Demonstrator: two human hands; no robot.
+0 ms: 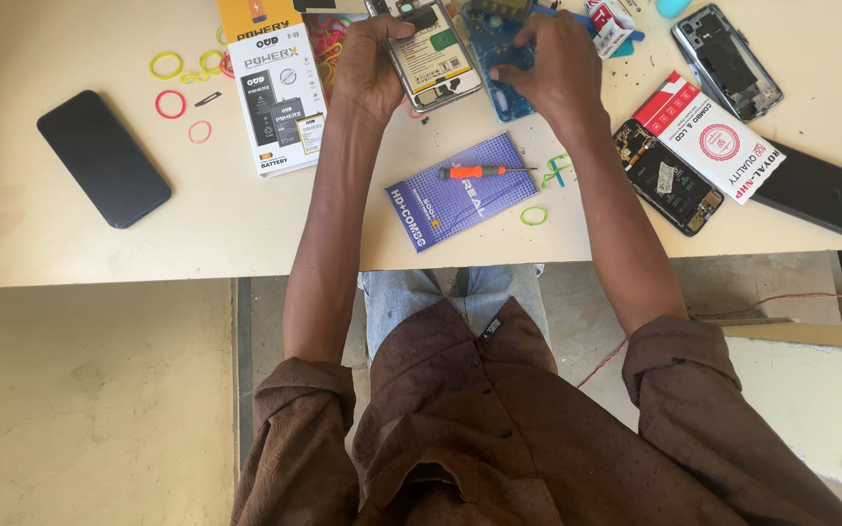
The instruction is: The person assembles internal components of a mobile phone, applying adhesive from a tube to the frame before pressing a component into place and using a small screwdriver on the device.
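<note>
My left hand [370, 66] grips the left edge of an opened phone [436, 56] lying back-off on the table, its battery and inner parts showing. My right hand [550, 63] rests just right of it, fingers curled on a blue translucent phone cover [495, 49]. An orange-handled screwdriver [484, 171] lies on a blue flat box [460, 193] nearer to me, untouched.
A black phone [102, 158] lies at the left. A white and orange battery box [275, 83] stands beside coloured rubber bands [170, 102]. At the right lie a white and red box [710, 136], an opened phone [667, 177], a phone frame [728, 60] and a black phone [814, 190].
</note>
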